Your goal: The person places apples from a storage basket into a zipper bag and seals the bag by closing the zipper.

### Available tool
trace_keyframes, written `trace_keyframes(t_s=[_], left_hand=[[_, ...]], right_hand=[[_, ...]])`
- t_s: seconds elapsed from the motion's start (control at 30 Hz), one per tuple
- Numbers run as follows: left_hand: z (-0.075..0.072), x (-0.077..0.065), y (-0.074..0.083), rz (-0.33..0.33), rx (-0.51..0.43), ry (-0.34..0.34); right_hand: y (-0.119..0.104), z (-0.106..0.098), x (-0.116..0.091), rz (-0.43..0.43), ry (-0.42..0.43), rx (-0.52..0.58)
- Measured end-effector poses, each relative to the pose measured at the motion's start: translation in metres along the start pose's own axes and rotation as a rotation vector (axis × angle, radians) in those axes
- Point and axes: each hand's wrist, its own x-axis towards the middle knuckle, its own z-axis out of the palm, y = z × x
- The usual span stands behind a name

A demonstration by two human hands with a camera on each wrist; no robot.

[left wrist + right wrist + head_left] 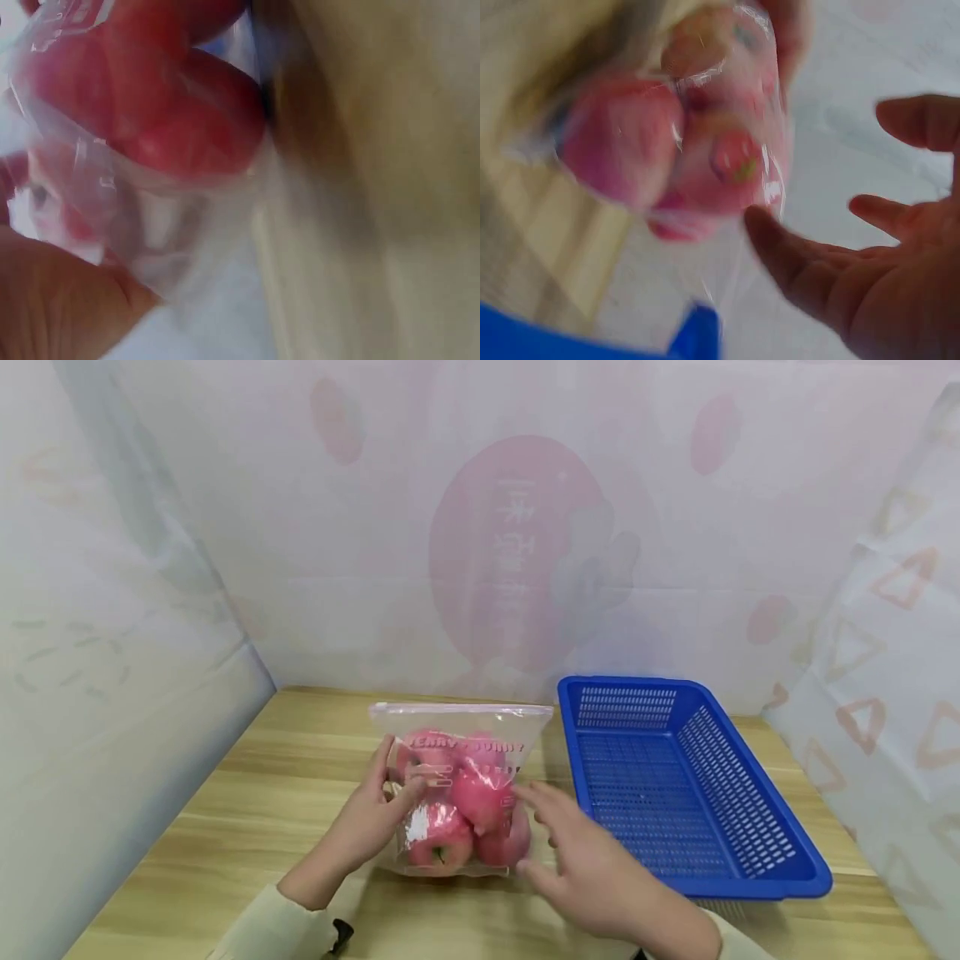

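Note:
A clear zip bag [461, 718] with a pale slider strip and printed lettering holds several red apples [480, 797]. It stands near the middle of the table, its strip at the top. My left hand [367, 822] holds the bag's left side, thumb across the front and fingers at the edge; part of those fingers is hidden. To the right of the bag is my right hand [592, 860], fingers spread and curved, gripping nothing. In the right wrist view its nearest fingertip reaches the plastic; whether it presses is unclear. Apples [202, 120] look blurred in the left wrist view.
A blue plastic basket [693, 889] with slotted walls stands right of the bag, with nothing in it. The wood-grain table [247, 802] ends at a printed cloth backdrop [337, 627] behind, with cloth on both sides too.

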Motion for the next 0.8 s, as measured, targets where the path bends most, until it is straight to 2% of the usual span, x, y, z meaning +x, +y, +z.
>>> trace_keyframes(t_s=[0.1, 0.17, 0.23, 0.37, 0.47, 0.57, 0.67, 0.7, 0.8], left_hand=[[0.008, 0.008, 0.001, -0.004, 0.05, -0.049], [0.014, 0.014, 0.0, -0.037, 0.077, -0.085], [0.019, 0.02, 0.0, -0.064, 0.151, -0.094], [0.024, 0.026, 0.002, -0.09, 0.352, -0.021], [0.031, 0.024, 0.007, 0.009, 0.493, 0.076], [0.04, 0.015, 0.013, 0.184, 0.658, 0.104], [0.047, 0.007, 0.016, 0.297, 0.789, 0.028], [0.048, 0.005, 0.017, 0.303, 0.823, -0.01], [0.047, -0.002, 0.022, 0.26, 0.884, -0.079]], right_hand=[[0.005, 0.019, 0.005, 0.044, -0.16, -0.104], [0.01, 0.032, 0.01, 0.056, -0.217, -0.169], [0.014, 0.041, 0.014, 0.051, -0.242, -0.244], [0.015, 0.049, 0.017, 0.047, -0.229, -0.376], [0.012, 0.052, 0.019, 0.054, -0.157, -0.392], [0.012, 0.055, 0.023, 0.045, -0.093, -0.394], [0.013, 0.059, 0.026, 0.038, -0.092, -0.414], [0.012, 0.061, 0.026, 0.038, -0.098, -0.424], [0.011, 0.064, 0.026, 0.025, -0.082, -0.455]])
